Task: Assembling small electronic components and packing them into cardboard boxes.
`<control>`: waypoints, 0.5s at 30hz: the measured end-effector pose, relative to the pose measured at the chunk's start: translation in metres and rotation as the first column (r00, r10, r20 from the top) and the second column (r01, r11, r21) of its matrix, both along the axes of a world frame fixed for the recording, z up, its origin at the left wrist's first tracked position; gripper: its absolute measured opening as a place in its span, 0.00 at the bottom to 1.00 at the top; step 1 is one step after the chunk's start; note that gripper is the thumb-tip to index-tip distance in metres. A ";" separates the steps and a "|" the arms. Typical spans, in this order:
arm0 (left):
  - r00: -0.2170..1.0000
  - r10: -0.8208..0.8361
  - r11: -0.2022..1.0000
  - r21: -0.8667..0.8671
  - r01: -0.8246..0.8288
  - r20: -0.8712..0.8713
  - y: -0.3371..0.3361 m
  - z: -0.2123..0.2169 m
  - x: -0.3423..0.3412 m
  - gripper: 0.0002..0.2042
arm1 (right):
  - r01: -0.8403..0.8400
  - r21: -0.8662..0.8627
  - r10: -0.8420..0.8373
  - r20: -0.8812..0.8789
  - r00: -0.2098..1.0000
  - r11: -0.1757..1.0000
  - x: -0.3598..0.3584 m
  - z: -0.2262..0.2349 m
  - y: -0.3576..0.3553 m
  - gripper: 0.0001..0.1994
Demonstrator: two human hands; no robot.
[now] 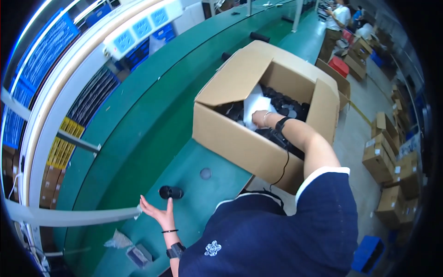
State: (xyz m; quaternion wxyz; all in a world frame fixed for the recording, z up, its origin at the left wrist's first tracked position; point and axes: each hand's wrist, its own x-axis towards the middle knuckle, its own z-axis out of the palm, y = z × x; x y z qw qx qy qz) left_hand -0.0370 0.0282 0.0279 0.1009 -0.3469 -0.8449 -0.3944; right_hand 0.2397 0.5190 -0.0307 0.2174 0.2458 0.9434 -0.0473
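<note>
My left hand [160,215] is over the green bench with its thumb and fingers spread and nothing in it. Just beyond its thumb lies a short black cylinder [171,192] on its side; whether they touch I cannot tell. A flat dark disc [205,173] rests on the bench to the right of that. My right arm reaches into a large open cardboard box [235,143]. Inside, my right hand [260,118] is closed at a white sheet or bag [255,107], seemingly gripping it. Many small black round parts [288,104] fill the box around it.
A green conveyor [138,157] curves along the far side, with dark cylinders behind the box. A grey metal bar [87,216] crosses at left. Near my left arm lie a clear bag [118,240] and a small grey box [139,255]. Cartons [380,157] stand on the right floor; people work far off.
</note>
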 end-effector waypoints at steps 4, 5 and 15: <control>0.976 0.115 0.984 0.158 -0.086 -0.187 -0.007 0.018 0.013 0.34 | 0.138 -0.050 -0.142 -0.076 0.987 0.989 -0.013 0.024 0.013 0.10; 0.976 0.127 0.983 0.150 -0.102 -0.175 -0.005 0.021 0.016 0.34 | 0.122 -0.094 -0.130 -0.079 0.988 0.988 -0.016 0.036 0.018 0.10; 0.721 -0.690 0.706 0.282 0.650 0.064 0.114 0.095 0.062 0.03 | 0.558 -0.174 -0.557 -0.522 0.646 0.811 0.008 0.158 -0.031 0.06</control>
